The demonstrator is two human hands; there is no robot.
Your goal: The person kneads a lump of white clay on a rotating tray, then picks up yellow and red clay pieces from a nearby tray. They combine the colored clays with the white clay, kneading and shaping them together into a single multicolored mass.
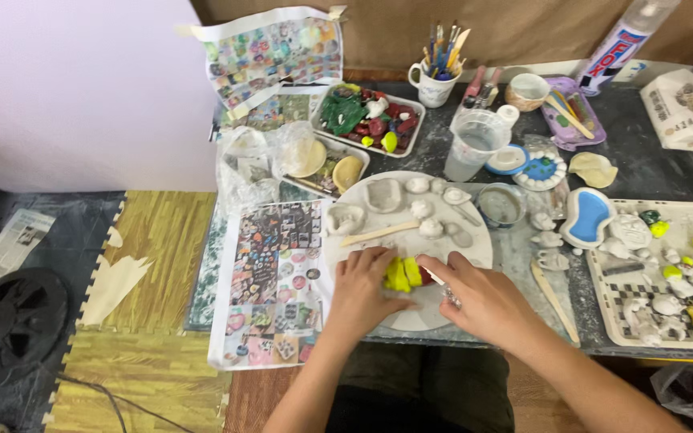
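Observation:
My left hand [362, 287] and my right hand [479, 295] meet over the near edge of a round white board [475, 248]. Between their fingertips sits a small yellow clay piece [403, 273] with a bit of red at its right side. Both hands grip or press it; a thin light tool tip shows by the fingers of my right hand. Farther back on the board lie several white clay figures [421, 208] and a flat wooden stick [380, 233].
A picture sheet [274, 281] lies left of the board. A tray of painted pieces [370, 119], a clear measuring cup [475, 144], a mug of brushes [435, 76] and a right-hand tray of small figures [667, 273] crowd the dark table. Foam mats cover the floor at left.

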